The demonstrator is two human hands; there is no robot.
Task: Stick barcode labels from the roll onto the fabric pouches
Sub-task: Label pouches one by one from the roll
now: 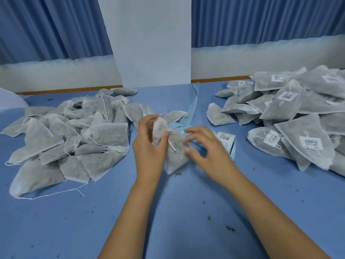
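Note:
My left hand (148, 144) grips the gathered top of a white fabric pouch (174, 152) filled with grey-green matter, held just above the blue table (168, 212). My right hand (203, 146) hovers at the pouch's right side with fingers curled and blurred; whether it pinches a label I cannot tell. Behind it lies the label roll (226, 140), white barcode labels on pale blue backing. A strip of bare backing (194, 103) trails toward the wall.
A heap of unlabelled pouches (71, 139) with loose drawstrings covers the left of the table. A heap of labelled pouches (298, 120) fills the right. Bits of dried herb lie scattered on the cloth. A white pillar and blue curtains stand behind.

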